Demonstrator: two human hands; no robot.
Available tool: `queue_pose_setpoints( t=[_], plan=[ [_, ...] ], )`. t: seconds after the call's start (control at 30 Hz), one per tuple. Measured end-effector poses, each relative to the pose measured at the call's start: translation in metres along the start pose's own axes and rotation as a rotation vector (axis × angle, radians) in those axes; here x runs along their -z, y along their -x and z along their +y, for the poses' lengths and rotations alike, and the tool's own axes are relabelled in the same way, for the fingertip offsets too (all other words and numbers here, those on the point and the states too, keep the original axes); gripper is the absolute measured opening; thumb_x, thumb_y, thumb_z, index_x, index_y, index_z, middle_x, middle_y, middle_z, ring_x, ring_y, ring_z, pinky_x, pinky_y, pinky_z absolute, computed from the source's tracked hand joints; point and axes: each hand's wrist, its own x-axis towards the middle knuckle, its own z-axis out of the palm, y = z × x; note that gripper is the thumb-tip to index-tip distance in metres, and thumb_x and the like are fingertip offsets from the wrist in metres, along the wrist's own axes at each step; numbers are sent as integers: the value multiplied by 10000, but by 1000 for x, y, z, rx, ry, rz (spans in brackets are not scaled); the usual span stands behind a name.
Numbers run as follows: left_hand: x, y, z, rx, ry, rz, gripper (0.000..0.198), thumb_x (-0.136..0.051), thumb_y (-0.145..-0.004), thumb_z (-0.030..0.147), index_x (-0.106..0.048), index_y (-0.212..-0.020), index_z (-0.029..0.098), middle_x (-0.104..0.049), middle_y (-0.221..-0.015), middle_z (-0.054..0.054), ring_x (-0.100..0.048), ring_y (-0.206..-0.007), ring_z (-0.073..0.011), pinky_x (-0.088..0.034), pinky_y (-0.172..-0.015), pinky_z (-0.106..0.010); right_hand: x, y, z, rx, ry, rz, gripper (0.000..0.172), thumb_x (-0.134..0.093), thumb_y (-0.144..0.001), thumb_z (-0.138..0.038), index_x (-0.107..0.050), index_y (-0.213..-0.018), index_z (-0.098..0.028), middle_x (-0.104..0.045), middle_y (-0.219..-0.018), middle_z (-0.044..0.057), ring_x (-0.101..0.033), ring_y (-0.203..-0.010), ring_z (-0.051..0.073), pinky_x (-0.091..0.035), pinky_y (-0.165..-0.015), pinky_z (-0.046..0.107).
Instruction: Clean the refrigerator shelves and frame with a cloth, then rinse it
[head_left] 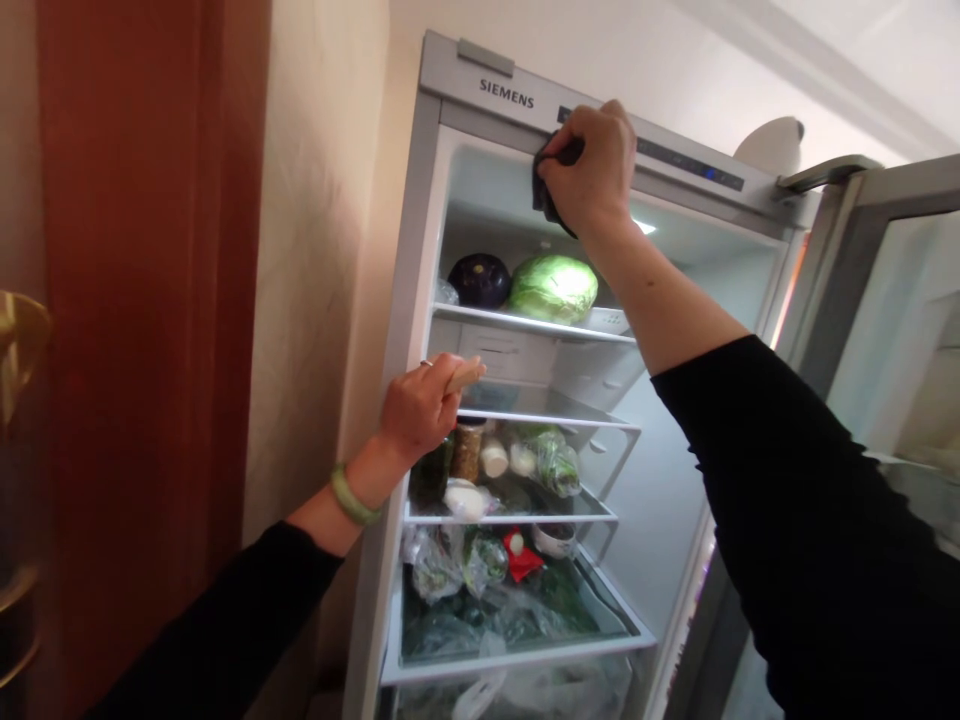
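Note:
The open Siemens refrigerator (517,92) stands in front of me. At the upper front edge of its compartment, my right hand (596,160) is closed on a dark cloth (551,195), bunched between thumb and fingers. My left hand (421,405) is a fist near the left side of the opening, at middle-shelf height. From that fist pokes a short tan stick-like piece (465,375); its other part is hidden by my fingers. Below the cloth, a green cabbage (555,288) and a dark round eggplant (480,280) sit on the top shelf.
Lower shelves hold a jar (468,448), bagged vegetables (556,462), a white bowl (553,540) and a red packet (521,557). The refrigerator door (847,300) is swung open at right. A wall (315,250) and a reddish-brown door frame (150,350) bound the left side.

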Motion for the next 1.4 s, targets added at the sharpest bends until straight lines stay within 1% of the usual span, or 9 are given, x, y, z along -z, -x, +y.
queue_pose_setpoints(
  t=[0.3,0.5,0.6,0.73,0.97,1.1,1.2,1.27,1.4],
  plan=[
    [0,-4,-1,-27,-109,-55,204,-464,-903,146,-622,-1011,216,-709,-818,-39,-652,-718,-200,-435,-635,-306,0,-5,-21,-66,101,-120,272,-732,-772,2,-629,-754,-249,-689,-1029,28,-617,-991,178,-504,-968,363],
    [5,-70,-10,-74,-386,-125,147,-497,-956,188,-639,-997,191,-693,-835,-81,-644,-692,-224,-360,-576,-319,-21,-12,-47,-33,95,-145,343,-707,-777,19,-540,-688,-267,-707,-999,5,-604,-1021,188,-506,-969,371],
    [8,-97,-16,-103,-490,-191,142,-517,-948,155,-649,-997,171,-689,-818,-94,-679,-736,-244,-358,-581,-321,-13,-11,-35,24,68,-137,335,-715,-741,30,-573,-679,-266,-713,-939,1,-618,-1017,208,-503,-964,391],
    [8,-101,-15,-137,-505,-263,203,-476,-998,180,-673,-1032,144,-707,-873,-141,-713,-824,-283,-401,-612,-333,1,-6,-15,-67,81,-108,271,-724,-742,-54,-593,-682,-283,-671,-901,-2,-582,-963,209,-490,-984,426],
    [9,-100,-8,-70,-520,-307,249,-450,-999,148,-677,-1097,114,-716,-898,-156,-728,-876,-305,-422,-658,-334,-19,-8,-35,44,58,-117,282,-625,-725,15,-602,-736,-265,-670,-960,27,-609,-996,229,-545,-963,442],
    [11,-99,-8,-60,-526,-320,230,-470,-1018,190,-676,-1096,122,-718,-896,-158,-731,-879,-323,-413,-648,-336,5,-5,4,37,33,-120,246,-726,-743,-138,-565,-703,-320,-662,-886,-11,-580,-999,237,-531,-1002,472],
    [10,-98,-7,-74,-496,-312,240,-459,-1023,200,-675,-1095,125,-721,-907,-167,-728,-880,-323,-423,-650,-342,14,1,20,-45,50,-57,257,-733,-721,-113,-591,-717,-327,-673,-974,-7,-589,-958,234,-538,-975,477],
    [9,-98,-8,-76,-474,-291,254,-446,-1020,193,-679,-1088,123,-720,-902,-165,-724,-863,-307,-431,-659,-341,5,4,6,-36,77,-43,271,-694,-735,-49,-606,-743,-306,-677,-1046,13,-617,-982,225,-543,-970,443],
    [7,-96,-15,-63,-429,-209,241,-475,-996,236,-687,-1055,138,-708,-841,-136,-710,-828,-283,-449,-694,-338,-27,5,-54,144,150,-99,285,-636,-817,-22,-594,-846,-302,-664,-1157,-3,-630,-1089,188,-542,-960,346]
  ],
)
